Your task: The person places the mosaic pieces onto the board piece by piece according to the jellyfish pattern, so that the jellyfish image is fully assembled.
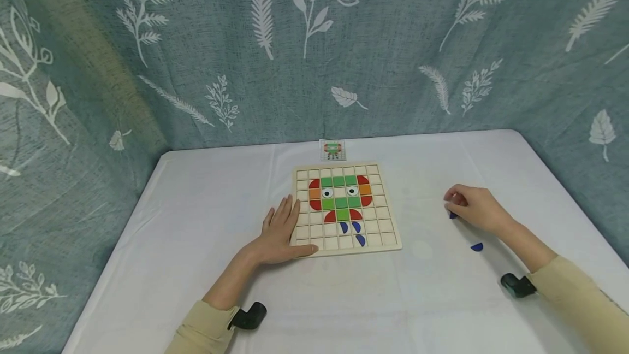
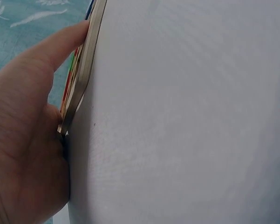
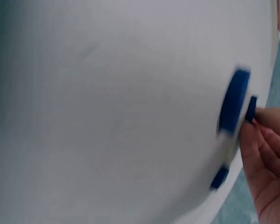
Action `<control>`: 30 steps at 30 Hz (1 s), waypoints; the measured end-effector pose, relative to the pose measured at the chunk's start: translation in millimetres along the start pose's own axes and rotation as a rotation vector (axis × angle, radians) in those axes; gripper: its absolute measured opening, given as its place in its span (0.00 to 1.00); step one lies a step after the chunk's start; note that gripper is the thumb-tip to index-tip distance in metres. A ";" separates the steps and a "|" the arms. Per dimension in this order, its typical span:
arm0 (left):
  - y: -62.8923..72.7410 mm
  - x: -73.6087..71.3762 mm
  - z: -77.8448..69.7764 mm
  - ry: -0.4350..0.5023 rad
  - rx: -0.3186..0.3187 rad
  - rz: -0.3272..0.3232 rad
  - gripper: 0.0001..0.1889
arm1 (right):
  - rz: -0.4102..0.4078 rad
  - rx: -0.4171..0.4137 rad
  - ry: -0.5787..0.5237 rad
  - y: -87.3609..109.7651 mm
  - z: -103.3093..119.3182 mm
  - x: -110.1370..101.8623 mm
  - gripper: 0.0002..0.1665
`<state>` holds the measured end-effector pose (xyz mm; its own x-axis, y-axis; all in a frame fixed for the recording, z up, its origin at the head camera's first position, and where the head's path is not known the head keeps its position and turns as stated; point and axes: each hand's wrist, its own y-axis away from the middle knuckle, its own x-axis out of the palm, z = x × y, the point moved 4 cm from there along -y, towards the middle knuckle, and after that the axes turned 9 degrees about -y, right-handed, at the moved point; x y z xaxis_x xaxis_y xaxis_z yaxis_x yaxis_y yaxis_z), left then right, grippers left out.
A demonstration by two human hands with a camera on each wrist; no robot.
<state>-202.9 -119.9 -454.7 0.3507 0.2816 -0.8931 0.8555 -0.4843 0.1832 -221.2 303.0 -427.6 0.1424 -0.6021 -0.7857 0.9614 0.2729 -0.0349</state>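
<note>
A wooden grid board [image 1: 314,229] lies on the white table, bearing green, red, orange and blue tiles and two eye tiles. My left hand [image 1: 282,236] rests along its left edge, fingers straight, the thumb at the near left corner. In the left wrist view the thumb [image 2: 67,44] touches the board's side [image 2: 86,70]. Well right of the board, my right hand [image 1: 474,207] pinches a small blue tile [image 3: 251,108] between thumb and finger. A loose blue half-circle tile [image 1: 476,247] lies nearer the forearm. The right wrist view shows another blue tile [image 3: 219,177] beneath the fingers.
Behind the board lies a small picture card [image 1: 332,150] with a similar coloured figure. A white cloth [image 1: 196,223] covers the table. Patterned blue-green curtains [image 1: 295,86] hang behind and at both sides. Dark devices [image 1: 249,316] sit at both wrists.
</note>
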 end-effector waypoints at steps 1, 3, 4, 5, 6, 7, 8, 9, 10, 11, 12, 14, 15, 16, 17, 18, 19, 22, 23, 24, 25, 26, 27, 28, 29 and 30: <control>-0.4 0.3 0.1 0.001 0.001 0.000 0.58 | -0.005 0.004 -0.004 -1.1 2.5 1.6 0.09; -1.2 1.0 0.3 -0.001 0.003 -0.001 0.58 | -0.008 0.016 -0.012 -1.7 7.5 2.3 0.11; -1.5 1.4 0.3 -0.002 0.004 -0.002 0.58 | -0.008 0.019 -0.009 -1.2 9.4 1.5 0.11; -1.8 1.7 0.2 -0.004 0.005 -0.003 0.58 | -0.005 0.020 -0.009 -0.2 10.8 0.5 0.13; -2.0 1.8 -0.1 -0.005 0.004 -0.003 0.58 | 0.004 0.020 -0.009 1.4 11.9 -0.7 0.15; -2.0 2.0 -0.1 -0.008 0.003 -0.004 0.58 | 0.017 0.021 -0.012 3.2 12.3 -1.6 0.16; -1.7 2.0 0.0 -0.009 0.002 -0.003 0.58 | 0.033 0.018 -0.019 5.1 12.4 -2.0 0.17; -1.4 1.8 0.0 -0.009 0.001 -0.002 0.58 | 0.046 0.006 -0.028 7.2 12.2 -1.9 0.18; -1.1 1.7 0.1 -0.010 0.001 -0.002 0.58 | 0.055 -0.012 -0.032 9.3 11.7 -1.5 0.18; -0.8 1.4 0.2 -0.009 0.000 -0.001 0.58 | 0.059 -0.034 -0.045 11.1 11.7 -0.8 0.18; -0.6 1.1 0.2 -0.004 -0.001 -0.001 0.58 | 0.054 -0.058 -0.049 12.5 11.7 0.2 0.18; -0.4 0.6 0.4 -0.001 0.000 -0.002 0.58 | 0.027 -0.105 -0.050 13.7 12.5 2.9 0.15; -0.5 0.4 0.3 -0.001 0.001 -0.003 0.58 | 0.008 -0.124 -0.046 13.2 13.2 4.7 0.14; -0.3 0.3 0.5 -0.002 0.001 -0.005 0.58 | -0.008 -0.135 -0.049 12.5 15.1 7.1 0.14; -0.2 0.3 0.6 -0.001 0.001 -0.007 0.58 | -0.018 -0.141 -0.055 11.1 18.2 10.6 0.13; -0.1 0.2 0.6 -0.003 0.002 -0.008 0.58 | -0.023 -0.146 -0.064 9.3 22.2 15.1 0.14; -0.1 0.4 0.8 -0.007 0.002 -0.009 0.58 | -0.015 -0.146 -0.084 7.4 28.4 20.3 0.14; -0.3 0.9 1.4 -0.015 0.002 -0.013 0.58 | 0.037 -0.157 -0.188 0.5 56.9 41.7 0.15; -0.4 1.0 1.4 -0.015 0.003 -0.015 0.58 | 0.062 -0.165 -0.221 -2.0 68.7 50.3 0.15; -0.6 1.3 1.6 -0.018 0.003 -0.017 0.59 | 0.091 -0.183 -0.256 -3.9 81.0 58.7 0.15; -0.8 1.4 1.7 -0.019 0.003 -0.019 0.59 | 0.122 -0.199 -0.287 -5.8 93.5 67.1 0.15; -1.0 1.5 1.7 -0.018 0.004 -0.020 0.59 | 0.152 -0.220 -0.308 -7.7 105.1 75.4 0.15; -1.1 1.6 1.7 -0.018 0.004 -0.021 0.59 | 0.180 -0.243 -0.317 -9.4 116.1 82.9 0.15; -1.2 1.6 1.8 -0.018 0.003 -0.021 0.59 | 0.205 -0.268 -0.313 -11.1 125.6 90.2 0.15; -1.2 1.6 1.6 -0.016 0.003 -0.020 0.59 | 0.228 -0.287 -0.303 -12.6 133.7 96.8 0.15; -1.0 1.5 1.4 -0.016 0.002 -0.020 0.59 | 0.246 -0.310 -0.288 -14.1 140.3 102.8 0.15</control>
<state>-203.8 -120.2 -456.8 0.3276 0.2778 -0.9031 0.8613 -0.4806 0.1646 -187.0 132.0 -421.2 0.4582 -0.6626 -0.5924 0.7819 0.6175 -0.0859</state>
